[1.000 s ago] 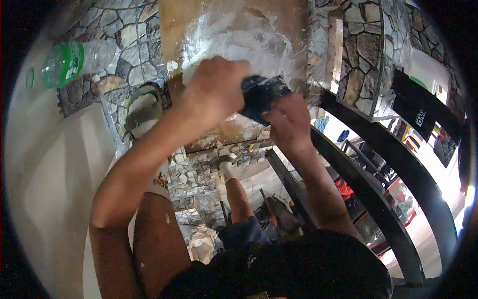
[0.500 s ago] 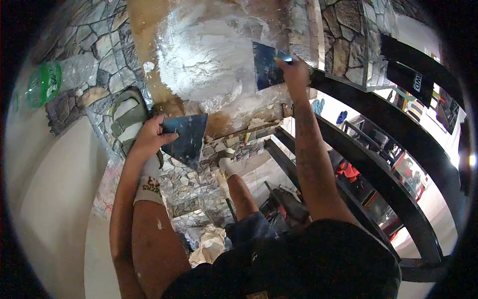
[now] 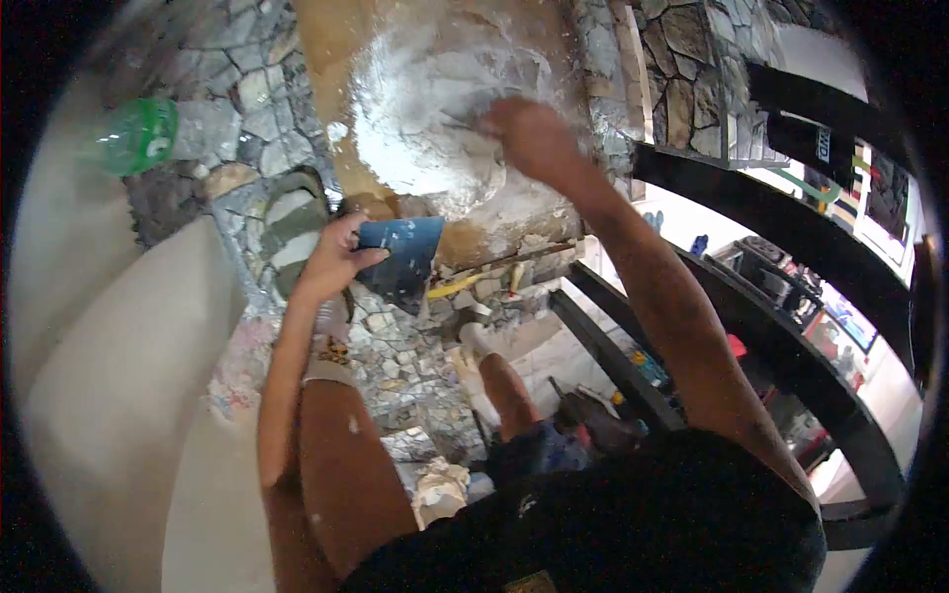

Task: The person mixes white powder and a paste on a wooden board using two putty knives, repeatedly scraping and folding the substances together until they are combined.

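My left hand (image 3: pixel 334 259) is closed on a wide, dark blue putty knife (image 3: pixel 400 259), its blade facing right and specked with white. My right hand (image 3: pixel 539 143), smeared by motion, is over a heap of white powdery paste (image 3: pixel 420 138) on a brown board (image 3: pixel 324 49). A second putty knife (image 3: pixel 467 121) is in that hand; its blade is blurred and seen nearly edge-on against the paste. Paste is spread thin and grey toward the board's right side.
A clear plastic bottle with a green label (image 3: pixel 148 136) lies at left on stone-patterned flooring. My sandalled foot (image 3: pixel 292 227) stands beside the board. Black bars (image 3: pixel 781 316) run along the right. A yellow-handled tool (image 3: pixel 453 287) lies below the board; crumpled paper (image 3: pixel 442 486) is lower down.
My right hand has swept left from the board's right side to over the paste, turning its knife. The whole view has shifted, with my left hand and its knife appearing further right.
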Demonstrator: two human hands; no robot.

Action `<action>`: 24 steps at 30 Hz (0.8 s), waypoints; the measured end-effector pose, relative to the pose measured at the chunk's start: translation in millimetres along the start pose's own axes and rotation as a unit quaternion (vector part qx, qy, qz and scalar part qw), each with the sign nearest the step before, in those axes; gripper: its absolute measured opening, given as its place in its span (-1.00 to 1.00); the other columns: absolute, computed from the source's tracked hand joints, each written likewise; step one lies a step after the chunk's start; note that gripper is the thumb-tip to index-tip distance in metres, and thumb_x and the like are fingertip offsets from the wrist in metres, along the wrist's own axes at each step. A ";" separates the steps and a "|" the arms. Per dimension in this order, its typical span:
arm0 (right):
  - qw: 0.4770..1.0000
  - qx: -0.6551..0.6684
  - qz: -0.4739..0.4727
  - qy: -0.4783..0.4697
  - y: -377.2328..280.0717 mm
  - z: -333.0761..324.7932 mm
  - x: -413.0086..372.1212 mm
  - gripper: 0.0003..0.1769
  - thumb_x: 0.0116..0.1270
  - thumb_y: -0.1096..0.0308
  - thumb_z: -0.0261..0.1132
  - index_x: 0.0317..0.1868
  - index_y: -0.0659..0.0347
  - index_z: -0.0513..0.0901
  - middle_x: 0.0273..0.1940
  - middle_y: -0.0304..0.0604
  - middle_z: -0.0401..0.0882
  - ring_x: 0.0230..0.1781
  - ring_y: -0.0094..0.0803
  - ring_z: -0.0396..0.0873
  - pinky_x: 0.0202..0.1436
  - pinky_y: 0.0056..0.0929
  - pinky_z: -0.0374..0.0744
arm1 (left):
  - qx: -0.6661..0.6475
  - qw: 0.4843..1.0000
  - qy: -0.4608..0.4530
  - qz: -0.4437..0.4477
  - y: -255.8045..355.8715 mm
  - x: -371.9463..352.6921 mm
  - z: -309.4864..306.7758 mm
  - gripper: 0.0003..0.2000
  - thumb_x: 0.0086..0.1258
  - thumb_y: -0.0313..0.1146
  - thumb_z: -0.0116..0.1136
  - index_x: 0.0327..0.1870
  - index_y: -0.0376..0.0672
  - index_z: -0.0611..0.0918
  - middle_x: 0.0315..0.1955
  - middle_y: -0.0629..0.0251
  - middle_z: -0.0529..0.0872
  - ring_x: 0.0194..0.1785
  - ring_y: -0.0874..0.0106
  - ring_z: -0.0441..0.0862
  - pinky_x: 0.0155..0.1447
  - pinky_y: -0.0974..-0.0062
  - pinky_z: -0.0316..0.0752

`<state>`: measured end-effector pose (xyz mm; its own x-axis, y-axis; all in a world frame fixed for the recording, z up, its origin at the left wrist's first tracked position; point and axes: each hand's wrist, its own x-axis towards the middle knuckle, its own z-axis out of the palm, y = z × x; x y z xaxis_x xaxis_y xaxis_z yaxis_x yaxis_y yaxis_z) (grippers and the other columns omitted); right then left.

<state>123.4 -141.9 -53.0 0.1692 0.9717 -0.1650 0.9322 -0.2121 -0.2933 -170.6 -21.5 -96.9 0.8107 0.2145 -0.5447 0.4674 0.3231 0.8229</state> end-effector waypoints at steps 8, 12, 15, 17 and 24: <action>0.997 -0.001 0.037 0.074 -32.7 33.7 -69.1 -0.92 -0.07 0.52 0.14 -0.50 0.17 0.47 -0.38 -0.14 0.44 -0.25 -0.18 0.48 -0.18 -0.18 0.43 | -0.220 0.972 0.074 -0.037 44.5 -32.2 2.1 -0.83 0.25 -0.50 0.15 -0.15 -0.20 0.54 -0.36 0.40 0.65 -0.42 0.59 0.58 -0.36 0.60 0.52; 0.988 -0.027 0.133 0.072 -29.4 1.6 -60.7 -0.83 -0.05 0.51 0.16 -0.40 0.21 0.63 -0.30 -0.06 0.58 -0.25 -0.19 0.58 -0.23 -0.26 0.57 | -0.238 0.960 0.151 -0.006 134.9 -88.1 43.1 -0.83 0.25 -0.49 0.17 -0.15 -0.20 0.54 -0.30 0.34 0.66 -0.34 0.52 0.63 -0.28 0.51 0.57; 0.977 0.010 0.187 0.104 -18.6 9.9 -73.2 -0.84 0.00 0.47 0.15 -0.40 0.23 0.63 -0.26 0.02 0.61 -0.27 -0.09 0.61 -0.18 -0.18 0.58 | -0.186 0.961 0.205 0.023 212.0 -160.6 82.4 -0.82 0.25 -0.50 0.15 -0.13 -0.24 0.53 -0.28 0.30 0.66 -0.31 0.48 0.62 -0.22 0.46 0.56; 0.948 0.093 0.286 0.100 -35.5 -30.9 -107.6 -0.82 -0.01 0.42 0.17 -0.37 0.23 0.64 -0.27 0.07 0.61 -0.27 -0.04 0.61 -0.18 -0.17 0.58 | -0.223 0.936 0.265 0.058 238.7 -227.6 130.1 -0.79 0.25 -0.50 0.15 -0.11 -0.29 0.51 -0.26 0.27 0.65 -0.25 0.46 0.61 -0.13 0.44 0.53; 0.862 0.259 0.414 0.140 3.5 -1.1 -124.9 -0.69 -0.09 0.25 0.29 -0.28 0.17 0.66 -0.19 0.12 0.61 -0.11 0.04 0.57 -0.05 -0.08 0.55 | -0.280 0.852 0.427 0.113 94.9 -327.5 203.3 -0.47 0.26 -0.47 0.15 0.27 -0.17 0.28 0.07 0.20 0.48 0.01 0.32 0.50 0.05 0.36 0.49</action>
<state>105.9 -263.9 -32.3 0.8451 0.4374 -0.3073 0.2001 -0.7919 -0.5769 -320.0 -248.5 192.5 0.1939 0.8456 -0.4974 -0.1022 0.5217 0.8470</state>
